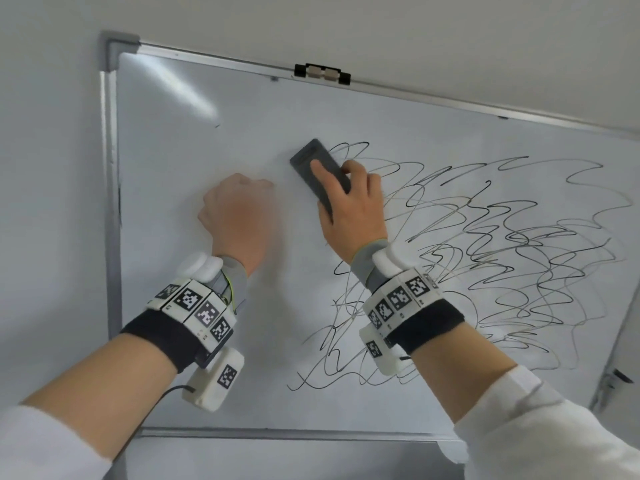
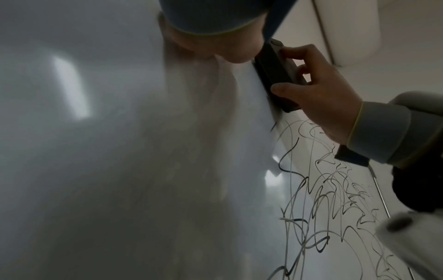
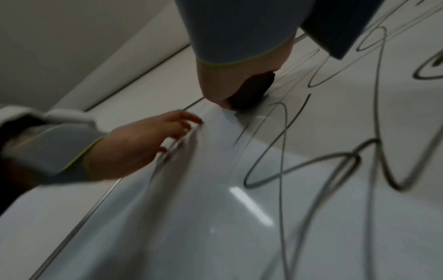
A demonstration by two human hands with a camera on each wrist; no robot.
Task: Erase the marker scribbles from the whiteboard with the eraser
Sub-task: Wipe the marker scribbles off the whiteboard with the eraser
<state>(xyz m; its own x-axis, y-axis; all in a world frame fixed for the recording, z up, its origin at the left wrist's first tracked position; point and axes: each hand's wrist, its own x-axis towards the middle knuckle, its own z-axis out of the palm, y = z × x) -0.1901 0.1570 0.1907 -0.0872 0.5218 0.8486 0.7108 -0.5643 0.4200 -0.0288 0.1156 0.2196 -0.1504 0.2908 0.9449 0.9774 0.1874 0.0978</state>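
Note:
The whiteboard (image 1: 194, 168) hangs on a pale wall. Black marker scribbles (image 1: 502, 254) cover its middle and right; the left part is wiped white. My right hand (image 1: 353, 206) grips a dark grey eraser (image 1: 306, 155) and holds it flat on the board at the upper left edge of the scribbles. The left wrist view shows the eraser (image 2: 273, 64) between thumb and fingers of the right hand (image 2: 328, 106). My left hand (image 1: 239, 209) is blurred just left of the eraser and holds nothing. In the right wrist view the left hand (image 3: 143, 144) has loosely bent fingers at the board's surface.
A metal frame (image 1: 110, 202) edges the board, with a grey corner cap (image 1: 117, 46) at top left. A black and silver clip (image 1: 322, 74) sits on the top rail. A ledge (image 1: 294, 434) runs along the bottom. A dark bracket (image 1: 614, 379) is at lower right.

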